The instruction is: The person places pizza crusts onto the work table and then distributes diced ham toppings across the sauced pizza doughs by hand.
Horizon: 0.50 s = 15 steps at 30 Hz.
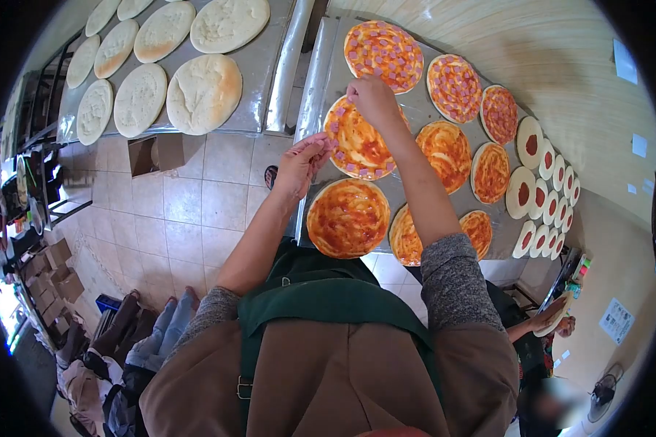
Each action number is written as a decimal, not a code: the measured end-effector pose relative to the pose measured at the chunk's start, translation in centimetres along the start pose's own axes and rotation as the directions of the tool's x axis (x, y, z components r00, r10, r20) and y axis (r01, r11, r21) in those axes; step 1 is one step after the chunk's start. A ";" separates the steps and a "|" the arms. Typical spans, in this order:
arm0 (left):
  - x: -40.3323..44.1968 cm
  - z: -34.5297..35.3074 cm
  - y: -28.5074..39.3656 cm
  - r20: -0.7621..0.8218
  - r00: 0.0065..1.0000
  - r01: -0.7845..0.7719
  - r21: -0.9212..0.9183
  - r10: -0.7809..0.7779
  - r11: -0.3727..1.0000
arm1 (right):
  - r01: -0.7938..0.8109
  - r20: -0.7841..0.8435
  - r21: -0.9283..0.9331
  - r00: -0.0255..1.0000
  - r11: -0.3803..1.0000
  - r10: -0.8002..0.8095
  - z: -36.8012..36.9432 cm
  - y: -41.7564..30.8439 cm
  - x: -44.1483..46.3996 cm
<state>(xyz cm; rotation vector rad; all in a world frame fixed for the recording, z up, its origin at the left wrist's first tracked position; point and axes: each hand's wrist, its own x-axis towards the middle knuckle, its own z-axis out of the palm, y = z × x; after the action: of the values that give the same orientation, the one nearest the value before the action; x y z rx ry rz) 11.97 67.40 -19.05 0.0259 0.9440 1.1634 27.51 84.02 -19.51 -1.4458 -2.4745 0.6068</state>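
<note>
A pizza base with red sauce (357, 149) lies on the metal table, with pink ham cubes along part of its edge. My left hand (299, 166) is at its left rim, closed around a small heap of ham cubes (323, 141). Over the pizza's upper edge hangs my right hand (375, 100), its fingers pinched downward; what they hold, if anything, is hidden. Above it lies a pizza covered in ham cubes (383, 52). Below sits a pizza with sauce only (348, 218), and another sauced pizza (443, 156) lies to the right, beside my right forearm.
Farther along the metal table (506, 222) lie several plain bases with a sauce spot (520, 193). A second table (142, 130) at upper left bears several bare pizza bases (205, 93). A cardboard box (157, 154) stands on the floor. Another person's hands (554, 320) hold a base at right.
</note>
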 end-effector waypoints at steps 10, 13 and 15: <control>-0.4 0.4 0.7 -0.020 1.000 0.003 -0.035 -0.004 0.999 | -0.043 -0.031 0.270 0.998 0.962 0.053 -2.6 -5.0 -4.4; -0.6 0.2 0.2 -0.002 1.000 0.010 -0.026 -0.010 1.000 | -0.105 0.108 0.425 0.992 0.899 0.064 -1.9 -7.0 -7.8; -0.7 -0.2 -0.4 0.010 1.000 0.025 -0.013 -0.025 1.000 | -0.058 0.019 0.353 0.998 0.934 0.055 -1.3 -7.7 -9.5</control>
<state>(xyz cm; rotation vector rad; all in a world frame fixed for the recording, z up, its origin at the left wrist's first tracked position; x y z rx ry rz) 12.08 66.53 -18.96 0.0089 0.9252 1.1452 26.77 72.74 -14.64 -1.3733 -2.1872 1.0122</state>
